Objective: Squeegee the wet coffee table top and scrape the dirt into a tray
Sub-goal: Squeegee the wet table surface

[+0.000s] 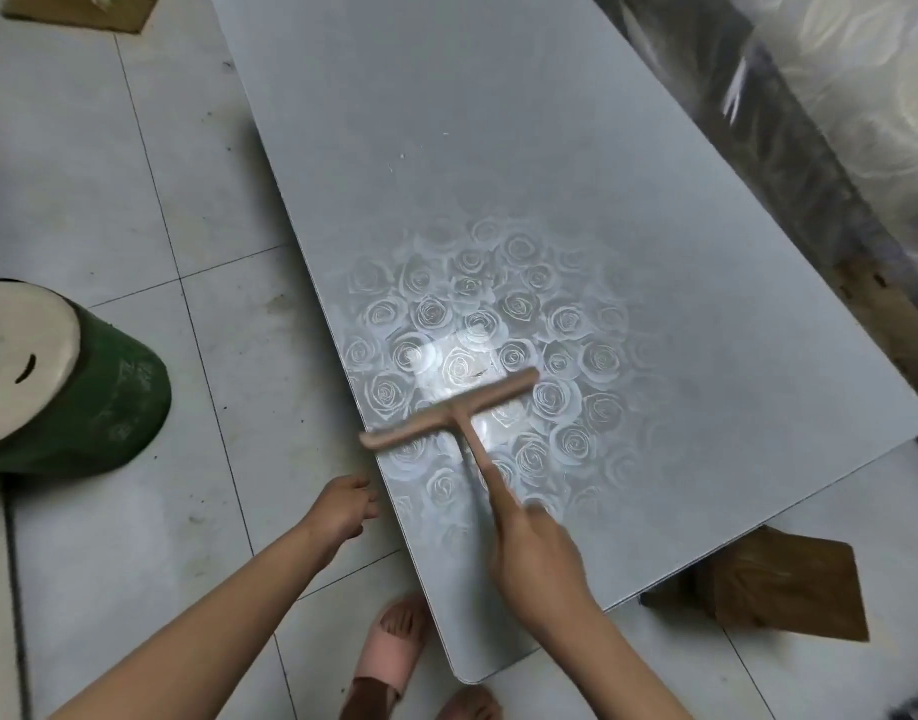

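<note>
A grey glossy coffee table top [576,174] runs from the near edge to the far side, with a reflected rose pattern in its middle. A pink T-shaped squeegee [449,413] lies with its blade on the table near the left edge. My right hand [537,558] grips the squeegee's handle from below. My left hand [342,506] hovers beside the table's left edge, over the floor, with its fingers loosely curled and holding nothing. No tray is in view.
A green stool with a cream panda-face seat [56,387] stands on the tiled floor [134,200] at the left. A brown table leg [773,584] shows at the lower right. My feet in pink slippers [394,652] stand by the near corner. A rose-patterned sofa [836,122] borders the right.
</note>
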`<action>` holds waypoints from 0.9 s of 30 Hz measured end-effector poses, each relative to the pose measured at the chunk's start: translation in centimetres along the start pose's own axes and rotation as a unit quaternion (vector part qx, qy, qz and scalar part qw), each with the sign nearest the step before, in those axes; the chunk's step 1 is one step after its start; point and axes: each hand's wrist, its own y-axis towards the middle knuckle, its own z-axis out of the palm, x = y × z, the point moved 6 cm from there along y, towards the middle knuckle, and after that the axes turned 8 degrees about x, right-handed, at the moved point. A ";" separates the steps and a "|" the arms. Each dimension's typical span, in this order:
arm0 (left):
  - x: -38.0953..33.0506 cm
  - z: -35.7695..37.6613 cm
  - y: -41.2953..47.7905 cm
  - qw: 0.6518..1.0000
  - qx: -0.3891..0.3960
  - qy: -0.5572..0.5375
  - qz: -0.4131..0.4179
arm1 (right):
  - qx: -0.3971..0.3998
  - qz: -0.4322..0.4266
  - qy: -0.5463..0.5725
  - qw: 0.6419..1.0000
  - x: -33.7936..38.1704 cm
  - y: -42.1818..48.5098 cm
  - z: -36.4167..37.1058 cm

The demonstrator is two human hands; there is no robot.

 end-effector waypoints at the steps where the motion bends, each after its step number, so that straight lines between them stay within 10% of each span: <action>1: -0.2 -0.1 0.1 1.000 0.002 0.000 -0.001 | -0.004 -0.007 0.002 1.000 1.5 2.1 -0.9; 27: -5.7 -6.7 2.4 0.998 -0.009 -0.060 -0.005 | 0.026 0.024 -0.005 0.999 7.8 4.2 -4.9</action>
